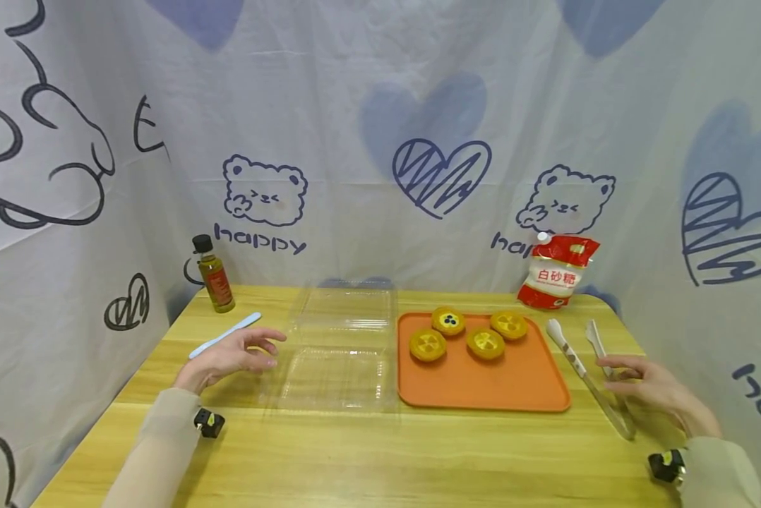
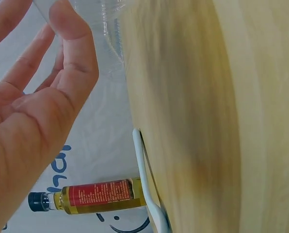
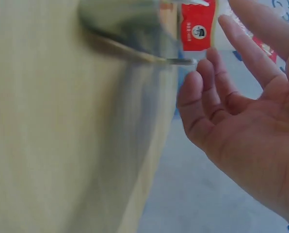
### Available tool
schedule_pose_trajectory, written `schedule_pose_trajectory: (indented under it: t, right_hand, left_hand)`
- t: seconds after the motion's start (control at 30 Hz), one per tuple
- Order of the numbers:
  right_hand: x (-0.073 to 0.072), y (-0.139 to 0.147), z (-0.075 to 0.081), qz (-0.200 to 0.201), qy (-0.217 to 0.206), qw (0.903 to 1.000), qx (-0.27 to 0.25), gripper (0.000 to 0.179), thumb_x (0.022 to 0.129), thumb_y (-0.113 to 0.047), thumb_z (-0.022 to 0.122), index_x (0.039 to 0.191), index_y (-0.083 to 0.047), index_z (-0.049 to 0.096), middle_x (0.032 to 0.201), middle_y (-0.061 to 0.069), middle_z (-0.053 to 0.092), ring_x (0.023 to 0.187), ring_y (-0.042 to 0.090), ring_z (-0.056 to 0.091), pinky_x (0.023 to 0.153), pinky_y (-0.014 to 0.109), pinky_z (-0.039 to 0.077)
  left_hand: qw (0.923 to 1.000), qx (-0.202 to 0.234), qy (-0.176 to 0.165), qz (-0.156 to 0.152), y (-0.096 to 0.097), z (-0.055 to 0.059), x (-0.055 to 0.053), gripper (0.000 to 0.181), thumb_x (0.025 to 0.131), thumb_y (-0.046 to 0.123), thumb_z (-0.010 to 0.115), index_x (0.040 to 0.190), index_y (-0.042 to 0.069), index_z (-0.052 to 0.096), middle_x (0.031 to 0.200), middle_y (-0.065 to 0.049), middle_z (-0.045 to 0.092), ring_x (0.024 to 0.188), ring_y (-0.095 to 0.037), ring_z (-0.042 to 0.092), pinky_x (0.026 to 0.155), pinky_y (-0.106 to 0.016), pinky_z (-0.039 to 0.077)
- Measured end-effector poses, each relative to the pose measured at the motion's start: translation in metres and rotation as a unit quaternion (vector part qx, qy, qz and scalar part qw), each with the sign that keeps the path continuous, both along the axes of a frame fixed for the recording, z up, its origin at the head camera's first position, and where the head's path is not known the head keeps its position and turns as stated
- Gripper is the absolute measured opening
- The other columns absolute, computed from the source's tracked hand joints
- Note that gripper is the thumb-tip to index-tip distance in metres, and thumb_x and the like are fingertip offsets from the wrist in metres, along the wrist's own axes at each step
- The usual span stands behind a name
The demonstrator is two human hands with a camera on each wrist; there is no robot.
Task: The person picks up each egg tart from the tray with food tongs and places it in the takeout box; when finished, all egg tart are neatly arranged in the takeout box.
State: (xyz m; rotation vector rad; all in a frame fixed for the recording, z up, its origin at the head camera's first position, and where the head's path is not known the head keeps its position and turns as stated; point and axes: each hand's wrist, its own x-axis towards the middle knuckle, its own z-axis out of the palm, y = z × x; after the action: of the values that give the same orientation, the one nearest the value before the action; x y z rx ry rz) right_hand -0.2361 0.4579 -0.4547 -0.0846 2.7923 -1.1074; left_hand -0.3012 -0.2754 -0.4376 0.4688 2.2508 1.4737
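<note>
My left hand [image 1: 234,356] hovers at the left side of a clear plastic clamshell box [image 1: 336,377], which lies with its lid spread back. Its fingers are loosely bent, and I see nothing gripped; in the left wrist view the fingertips [image 2: 69,22] reach the top edge. Over the right arm of the metal tongs [image 1: 599,398] is my right hand [image 1: 650,386], its fingers loosely extended. The right wrist view shows the palm [image 3: 256,121] holding nothing, beside the blurred tongs. Several egg tarts [image 1: 485,343] sit on an orange tray [image 1: 482,388] between the hands.
A light blue spatula-like stick [image 1: 224,335] lies behind the left hand. An oil bottle [image 1: 217,279] stands at the back left corner. Toward the back right, a red and white sugar bag [image 1: 555,275] stands against the printed curtain [image 1: 349,212]. Curtains also hang at both sides.
</note>
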Motion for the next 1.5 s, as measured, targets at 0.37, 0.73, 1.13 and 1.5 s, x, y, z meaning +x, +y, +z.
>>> schedule_pose_trajectory:
  t: [0.37,0.73,1.13,1.5]
  right_hand:
    - [-0.003,0.007,-0.007,0.022,-0.074,0.9966,-0.027,0.065,0.092,-0.029,0.068,0.141,0.006,0.045,0.145,0.038,0.035,0.122,0.042,0.051,0.083,0.026,0.052]
    - [-0.006,0.009,-0.016,0.055,-0.116,0.9888,-0.076,0.066,0.095,-0.024,0.065,0.142,0.013,0.039,0.138,0.035,0.046,0.096,0.002,0.055,0.078,0.026,0.055]
    - [-0.001,0.0,-0.007,0.004,-0.092,0.9953,-0.03,0.068,0.095,-0.034,0.064,0.142,0.011,0.042,0.137,0.036,0.047,0.107,0.024,0.061,0.079,0.029,0.057]
    - [-0.007,-0.012,-0.007,-0.028,-0.02,0.9993,0.014,0.072,0.092,-0.043,0.067,0.141,0.006,0.047,0.137,0.032,0.051,0.092,0.006,0.059,0.067,0.026,0.056]
  left_hand:
    - [1.0,0.002,-0.007,-0.002,0.002,-0.004,-0.002,0.061,0.089,0.007,0.069,0.142,-0.006,0.042,0.106,-0.019,0.056,0.094,-0.031,0.063,0.081,-0.036,0.059]
    - [0.9998,0.006,-0.016,0.005,-0.001,-0.009,0.0,0.061,0.088,0.008,0.07,0.142,-0.004,0.043,0.102,-0.014,0.058,0.091,-0.03,0.063,0.077,-0.034,0.059]
    - [0.9997,0.016,-0.019,-0.004,-0.002,-0.009,0.0,0.064,0.088,0.008,0.07,0.143,-0.006,0.04,0.1,-0.011,0.061,0.085,-0.023,0.063,0.071,-0.029,0.056]
    - [0.9996,0.02,-0.021,-0.004,-0.001,-0.006,-0.002,0.064,0.089,0.008,0.069,0.144,-0.006,0.039,0.102,-0.011,0.061,0.091,-0.026,0.065,0.078,-0.032,0.059]
